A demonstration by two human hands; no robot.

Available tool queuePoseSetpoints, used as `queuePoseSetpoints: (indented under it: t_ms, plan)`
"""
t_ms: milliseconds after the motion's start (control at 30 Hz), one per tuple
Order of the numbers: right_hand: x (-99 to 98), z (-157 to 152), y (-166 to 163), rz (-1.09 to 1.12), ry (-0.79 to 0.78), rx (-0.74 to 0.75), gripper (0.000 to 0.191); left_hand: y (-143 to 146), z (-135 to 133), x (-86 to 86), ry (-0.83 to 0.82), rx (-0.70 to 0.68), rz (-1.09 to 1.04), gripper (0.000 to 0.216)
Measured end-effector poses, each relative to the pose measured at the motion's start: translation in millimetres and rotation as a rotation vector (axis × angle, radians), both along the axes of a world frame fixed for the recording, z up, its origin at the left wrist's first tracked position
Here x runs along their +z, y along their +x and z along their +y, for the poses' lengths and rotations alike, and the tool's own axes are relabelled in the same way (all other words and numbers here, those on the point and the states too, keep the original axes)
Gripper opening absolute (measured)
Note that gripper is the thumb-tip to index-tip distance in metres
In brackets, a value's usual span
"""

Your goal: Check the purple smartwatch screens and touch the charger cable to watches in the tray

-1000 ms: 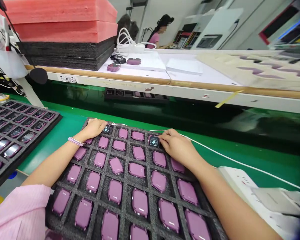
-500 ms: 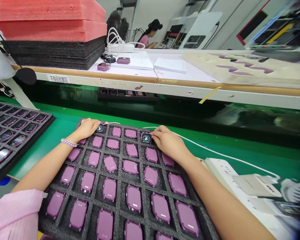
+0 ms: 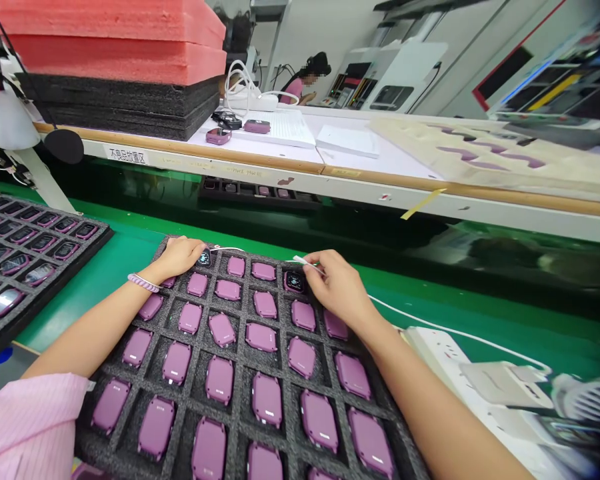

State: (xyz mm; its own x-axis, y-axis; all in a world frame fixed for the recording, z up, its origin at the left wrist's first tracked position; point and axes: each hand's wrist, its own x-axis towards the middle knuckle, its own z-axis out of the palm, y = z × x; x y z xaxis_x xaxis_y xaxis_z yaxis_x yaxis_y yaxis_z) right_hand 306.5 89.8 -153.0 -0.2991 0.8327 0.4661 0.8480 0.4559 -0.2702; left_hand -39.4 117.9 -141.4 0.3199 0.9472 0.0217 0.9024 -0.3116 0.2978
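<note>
A black foam tray (image 3: 245, 363) in front of me holds several purple watch bodies lying face down in its cells. My left hand (image 3: 179, 257) rests on the tray's far left corner, fingers curled against a watch (image 3: 203, 257) with a lit screen. My right hand (image 3: 337, 285) is closed in a pinch on the plug end of a white cable (image 3: 304, 262), lifted just above a second face-up watch (image 3: 294, 281) in the far row. That cable runs off to the right over the green belt.
A second foam tray (image 3: 30, 247) of face-up watches lies at the left. A white power strip (image 3: 460, 360) with adapters sits at the right. Behind the green belt (image 3: 130, 260) runs a shelf (image 3: 280, 160) carrying red and black foam stacks (image 3: 115, 60); a person sits far back.
My right hand has pulled the cable plug up and away from the face-up watch, whose screen now looks darker. My left hand has stayed on its watch.
</note>
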Motion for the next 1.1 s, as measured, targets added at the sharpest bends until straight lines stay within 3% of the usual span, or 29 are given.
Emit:
queuePoseSetpoints:
  t_ms: [100, 167, 333, 433, 533, 633, 733, 833, 967, 1100]
  plan:
    - [10.6, 4, -20, -0.102, -0.173, 0.163, 0.018, 1, -1, 0.0, 0.003, -0.005, -0.001, 0.052]
    - [20.2, 7, -37, -0.266, -0.301, 0.180, 0.022, 1, -1, -0.4, 0.009, -0.006, -0.001, 0.052]
    - [43.5, 16, -73, -0.604, -0.477, 0.037, 0.029, 0, -2, -3.4, 0.022, -0.013, -0.004, 0.050]
    - [50.2, 21, -86, -0.589, -0.561, -0.055, 0.025, -1, -3, -4.7, 0.030, -0.023, -0.009, 0.049]
    - [51.7, 23, -88, -0.544, -0.628, -0.107, 0.047, -2, -3, -4.7, 0.036, -0.028, -0.023, 0.049]
    - [49.8, 23, -74, -0.441, -0.631, -0.073, 0.046, -2, -3, -4.4, 0.031, -0.031, -0.041, 0.048]
    - [43.3, 23, -49, -0.143, -0.606, 0.105, 0.023, -2, -2, -5.0, 0.021, -0.029, -0.051, 0.049]
    - [33.2, 21, -33, 0.076, -0.589, 0.281, 0.020, -2, -1, -6.2, 0.014, -0.020, -0.054, 0.048]
    - [22.4, 14, -36, -0.025, -0.492, 0.365, 0.015, -2, 0, -6.4, 0.006, -0.008, -0.046, 0.047]
    - [19.1, 6, -44, -0.200, -0.373, 0.267, 0.019, -1, -2, -5.4, -0.002, 0.001, -0.033, 0.048]
